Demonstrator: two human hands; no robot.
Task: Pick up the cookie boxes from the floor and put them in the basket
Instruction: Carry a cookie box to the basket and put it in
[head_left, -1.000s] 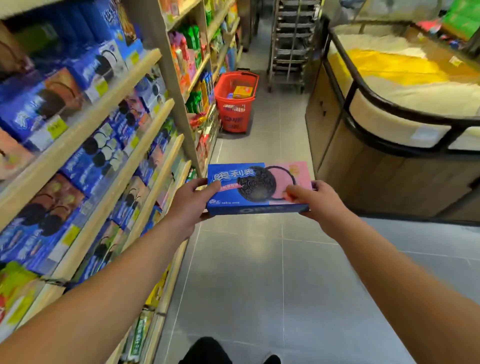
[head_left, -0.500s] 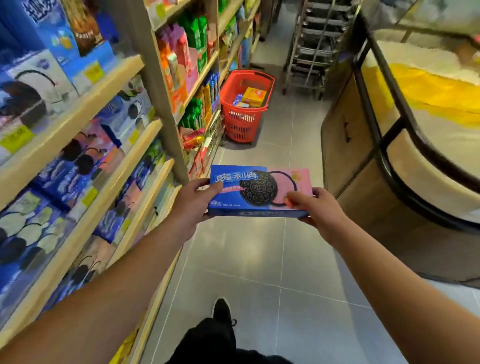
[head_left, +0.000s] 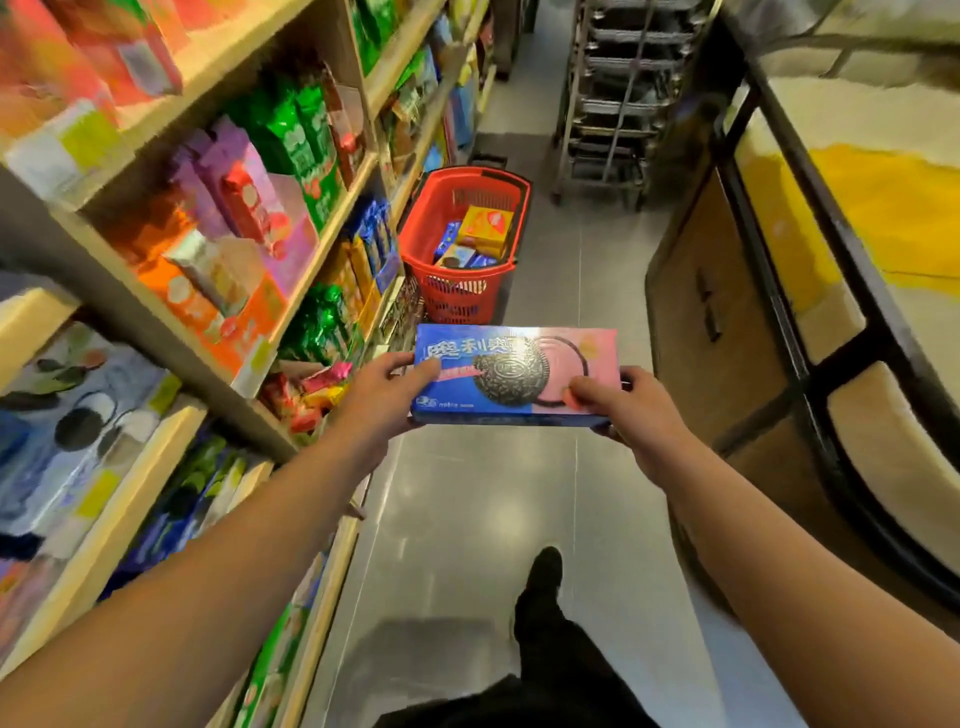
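Cookie box (head_left: 511, 376) (gripped endwise) between hands

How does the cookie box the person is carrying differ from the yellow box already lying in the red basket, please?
The blue and pink cookie box is held in the air by the left hand and right hand; the yellow box rests in the red basket. The cookie box shows a large dark cookie picture; the yellow box's print is too small to read. The cookie box lies level, the yellow box tilted. Both are flat rectangular packs.
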